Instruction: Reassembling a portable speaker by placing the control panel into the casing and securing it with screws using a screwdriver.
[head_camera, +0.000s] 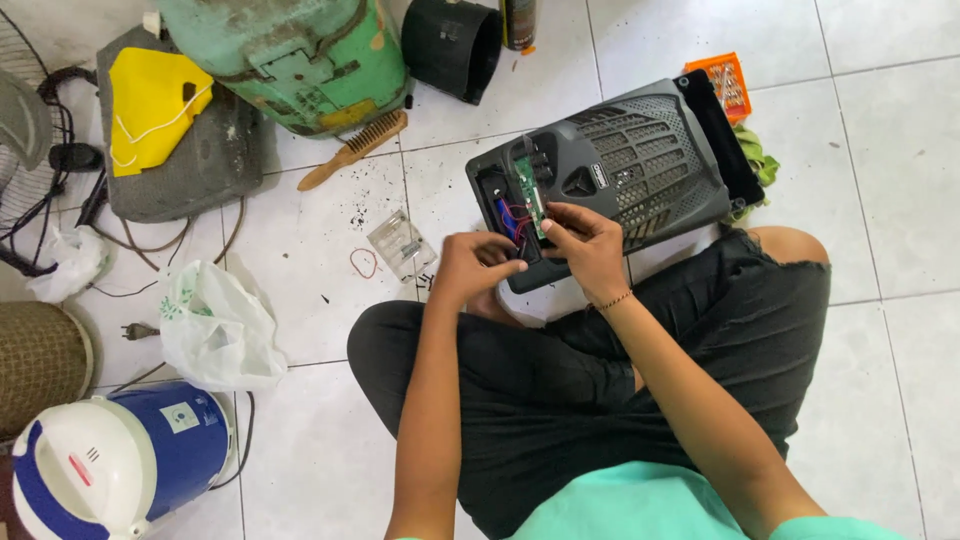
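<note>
While the person sat cross-legged on the tiled floor (900, 180), the dark grey speaker housing (640, 165) lay on its back just past the knees, its control panel already lifted out. The green circuit board (527, 190) and red and blue wires (511, 218) were exposed, so the work looked partway done. The left hand (478, 266) curled shut at the cavity's lower edge; the right hand's (585, 245) grip pinched the board.
</note>
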